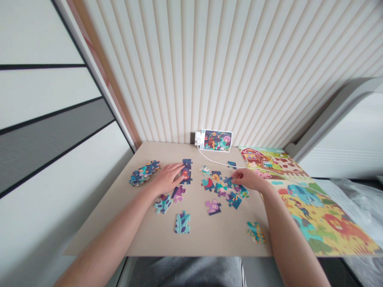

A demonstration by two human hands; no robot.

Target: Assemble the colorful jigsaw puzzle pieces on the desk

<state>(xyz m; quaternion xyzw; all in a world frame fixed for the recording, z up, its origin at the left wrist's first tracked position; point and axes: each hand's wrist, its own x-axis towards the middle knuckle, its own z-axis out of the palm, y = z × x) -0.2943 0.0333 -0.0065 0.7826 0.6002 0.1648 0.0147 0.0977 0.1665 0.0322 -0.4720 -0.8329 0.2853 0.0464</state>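
Note:
My left hand [170,177] lies flat with its fingers stretched out. Its fingertips and thumb touch the left side of a dark blue joined strip of puzzle pieces [187,169], which shows a red figure. My right hand [245,178] is curled over a loose cluster of pieces, its fingertips pinched at a dark blue puzzle piece [228,182]. Around it lie a piece with a red shape [207,184] and a pale piece [205,170]. Nearer me are a pink piece [213,207], a purple piece [178,193] and a teal leaf piece [182,222].
A heap of pieces [145,173] sits at the left. A picture card [216,140] leans against the ribbed wall beside a white charger [198,138], whose cable [215,162] crosses the table. Two illustrated pictures [311,215] cover the right side. A green-yellow piece [256,232] lies near the front edge.

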